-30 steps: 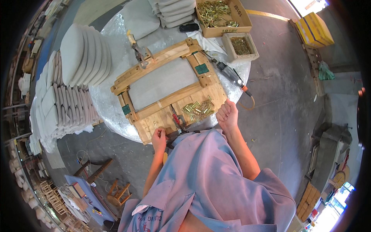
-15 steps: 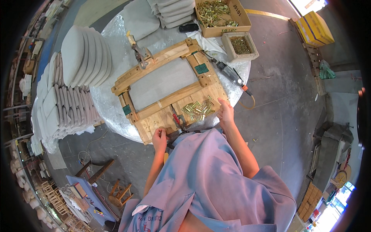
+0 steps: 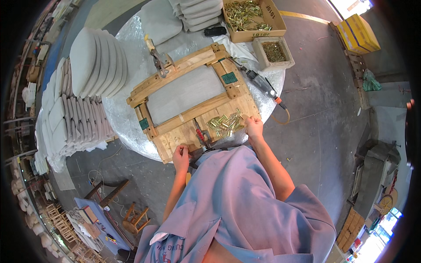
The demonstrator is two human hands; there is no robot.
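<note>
A wooden jig rests on the plastic-wrapped round table, framing a grey padded panel. On its near board lies a loose pile of small brass-coloured metal fittings. My right hand is at the board's right edge, just right of the pile, with its fingers closed; what they hold is hidden. At the near left edge, my left hand has curled, closed fingers, and anything inside is too small to make out. Between my hands stands a red-handled toggle clamp; another clamp sits on the far rail.
A power driver with an orange-ended hose lies right of the jig. Beyond it are a carton of brass fittings and a box of small screws. Stacked grey cushions stand left. A black object lies at the back.
My right hand has shifted slightly left and down, closer to the brass pile. My left hand has stayed almost where it was.
</note>
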